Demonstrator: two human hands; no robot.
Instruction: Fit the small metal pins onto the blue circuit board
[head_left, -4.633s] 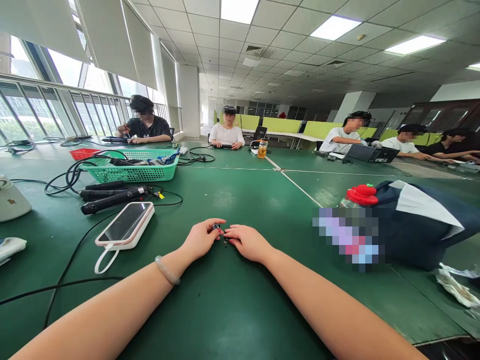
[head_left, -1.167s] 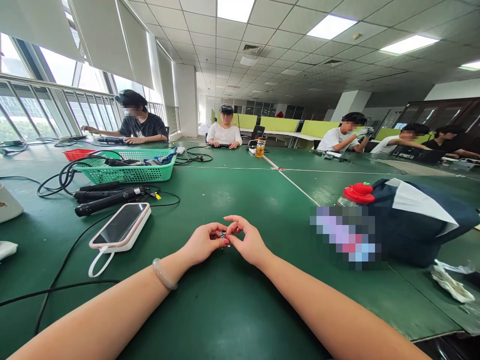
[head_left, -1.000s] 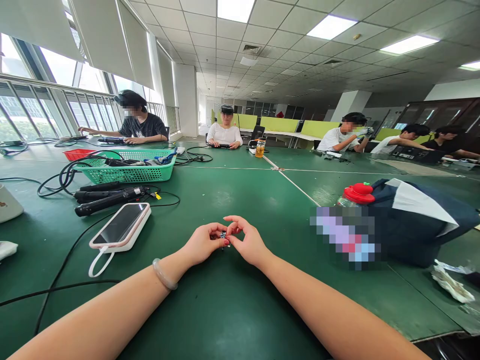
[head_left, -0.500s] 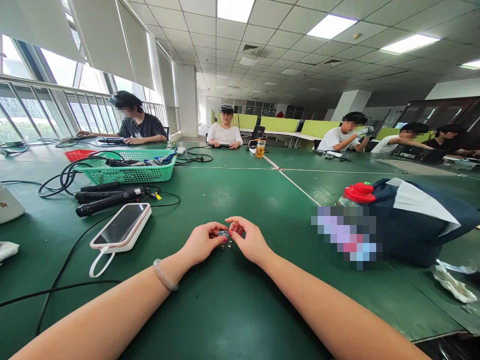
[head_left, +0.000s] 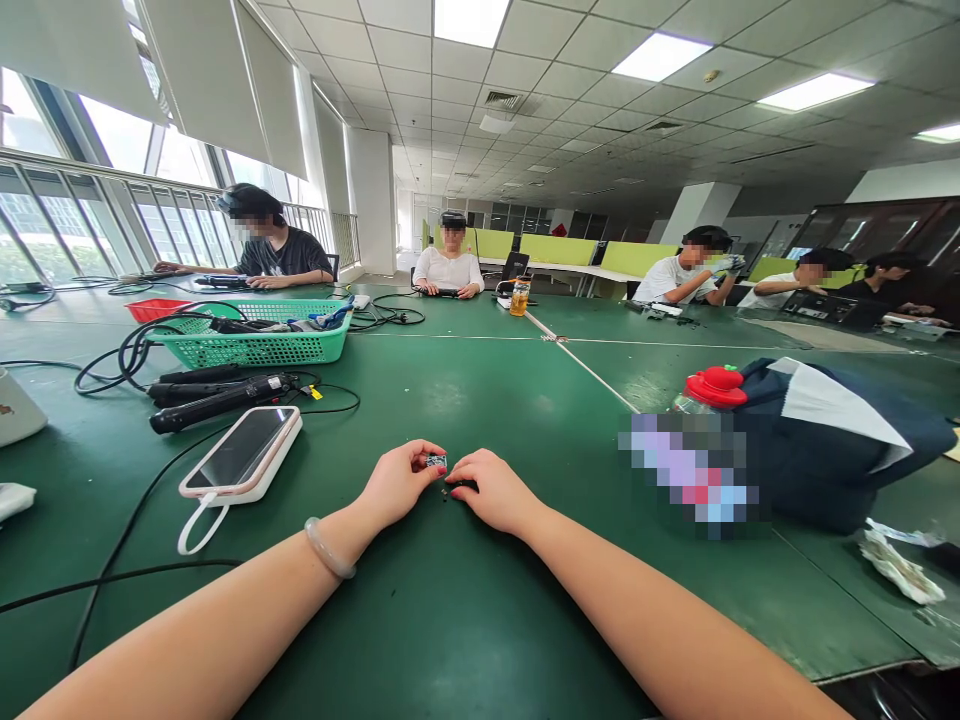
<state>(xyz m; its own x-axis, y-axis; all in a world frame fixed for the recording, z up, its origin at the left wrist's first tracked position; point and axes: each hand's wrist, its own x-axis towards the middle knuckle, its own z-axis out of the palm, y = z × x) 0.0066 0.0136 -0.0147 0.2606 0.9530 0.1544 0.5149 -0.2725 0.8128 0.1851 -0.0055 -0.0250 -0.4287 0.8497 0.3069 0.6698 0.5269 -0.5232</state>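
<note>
One small boxy piece [head_left: 436,461], speckled, pinched in left hand [head_left: 397,486]! Right hand [head_left: 491,488] just beside grip, curled, hold unclear. Between hands, tiny dark bits [head_left: 445,494], uncountably small, on smooth green tabletop [head_left: 450,600].

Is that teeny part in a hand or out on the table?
In the left hand: the small part shows pinched between its thumb and fingers.
</note>
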